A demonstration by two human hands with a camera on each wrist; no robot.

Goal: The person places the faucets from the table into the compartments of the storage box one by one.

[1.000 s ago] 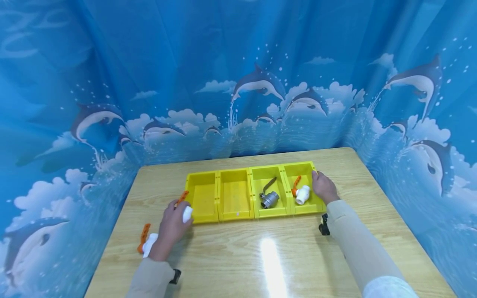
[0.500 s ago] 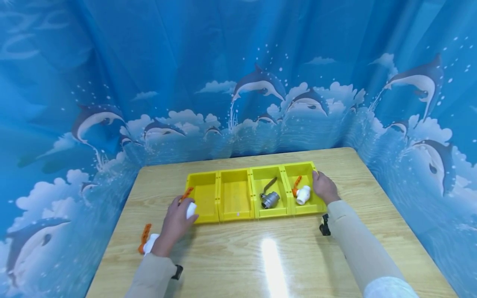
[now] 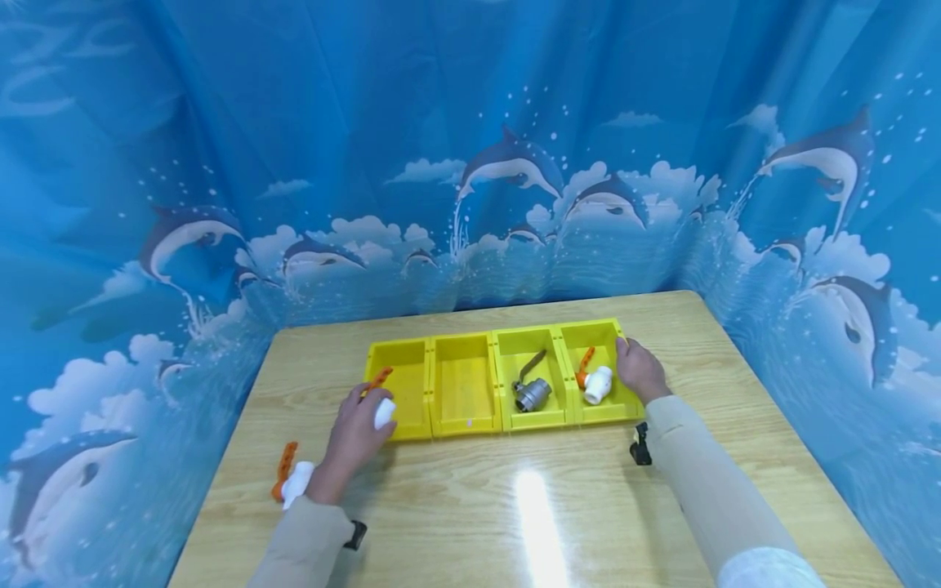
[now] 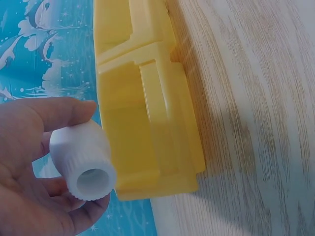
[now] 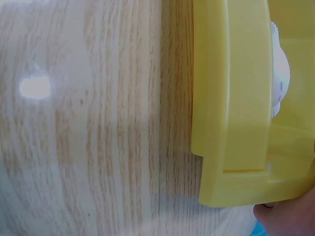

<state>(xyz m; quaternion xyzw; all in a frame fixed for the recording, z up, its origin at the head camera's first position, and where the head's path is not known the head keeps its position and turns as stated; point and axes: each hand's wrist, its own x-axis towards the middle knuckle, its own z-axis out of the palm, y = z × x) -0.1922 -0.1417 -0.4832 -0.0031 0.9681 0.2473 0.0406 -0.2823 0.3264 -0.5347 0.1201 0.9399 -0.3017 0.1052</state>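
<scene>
The left hand (image 3: pixel 358 431) pinches a white plastic ball valve (image 3: pixel 383 413), its thumb and fingers curled round the body. The valve is at the near left part of the leftmost yellow bin (image 3: pixel 403 400), overlapping its rim in the head view; whether it touches the rim, I cannot tell. Its orange handle (image 3: pixel 378 378) slants away from the person and rightward, across the bin's left wall. In the left wrist view, the ribbed round mouth of the body faces back toward the camera. The left hand is much the nearer to this bin, and the bin's left and front walls are the closest obstacles.

At the other end of the row, the right hand (image 3: pixel 641 369) grips the right wall of the rightmost yellow bin (image 3: pixel 631 412), though most of its fingers are hidden in the right wrist view. Inside that bin lies an orange-handled white valve (image 3: pixel 598 385); the bin beside it holds a metal ball valve (image 3: pixel 532 395) with a brown lever (image 3: pixel 532 364). Another white valve (image 3: pixel 297 483) lies on the surface (image 3: pixel 456 506), left of the left hand.
</scene>
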